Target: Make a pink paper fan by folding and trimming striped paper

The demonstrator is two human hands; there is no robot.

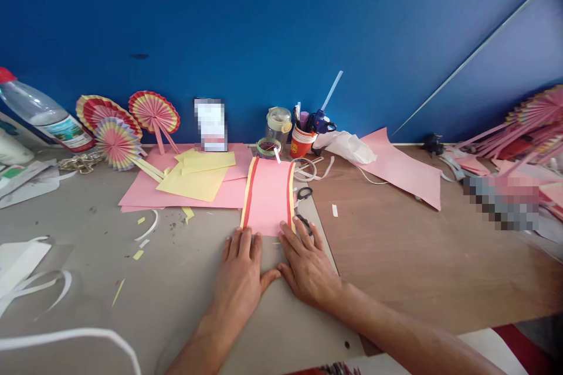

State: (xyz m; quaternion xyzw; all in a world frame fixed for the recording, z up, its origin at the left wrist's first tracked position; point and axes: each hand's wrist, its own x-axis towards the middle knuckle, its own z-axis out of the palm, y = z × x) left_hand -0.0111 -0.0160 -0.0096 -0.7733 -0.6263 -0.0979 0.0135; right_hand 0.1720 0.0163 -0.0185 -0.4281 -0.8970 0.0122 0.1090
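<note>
A long pink paper strip (268, 193) with red and yellow side bands lies lengthwise on the grey mat (176, 281), running away from me. My left hand (240, 272) lies flat on its near end, fingers stretched out and close together. My right hand (305, 263) presses flat beside it on the strip's near right corner, fingers spread. The thumbs almost meet between the hands. The near edge of the paper is hidden under both palms.
Black scissors (303, 193) lie right of the strip. Pink and yellow sheets (197, 181), finished paper fans (118, 126), a tape roll (268, 147), a red cup of pens (302, 139), a jar and a plastic bottle (39, 114) stand along the blue wall. More fans (528, 123) are piled far right.
</note>
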